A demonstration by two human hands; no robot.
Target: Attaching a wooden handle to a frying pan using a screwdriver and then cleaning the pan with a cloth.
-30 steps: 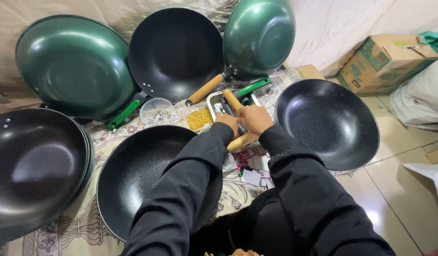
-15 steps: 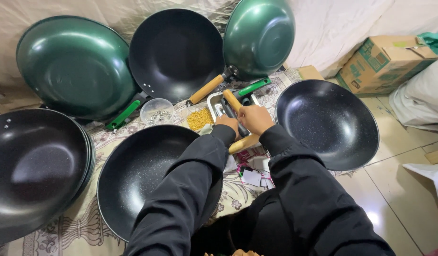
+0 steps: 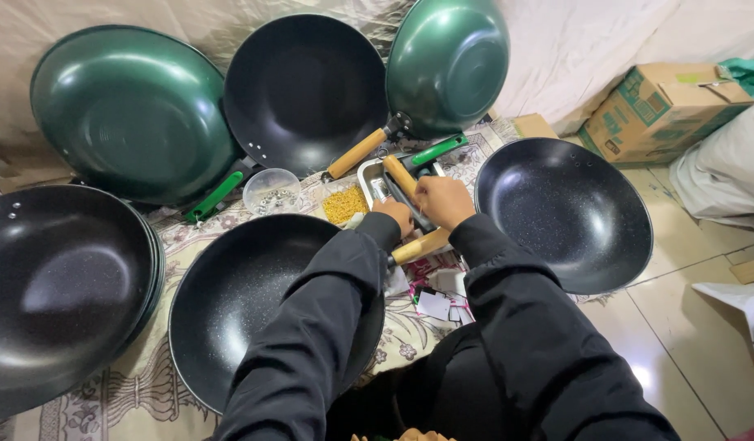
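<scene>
1. Head view showed both hands meeting over a small metal tray (image 3: 375,173) at the middle of the patterned cloth (image 3: 107,392).
2. Left hand (image 3: 396,216) was curled by the wooden handle (image 3: 420,246) of the near black wok (image 3: 246,302); its exact grip could not be told.
3. Right hand (image 3: 444,201) was closed around a dark, slim tool (image 3: 410,200) lying over the tray.
4. That wok was speckled black inside, round and deep, with a pale wooden handle pointing toward the tray.
5. Yellow small parts (image 3: 345,204) lay just beside the hands.
</scene>
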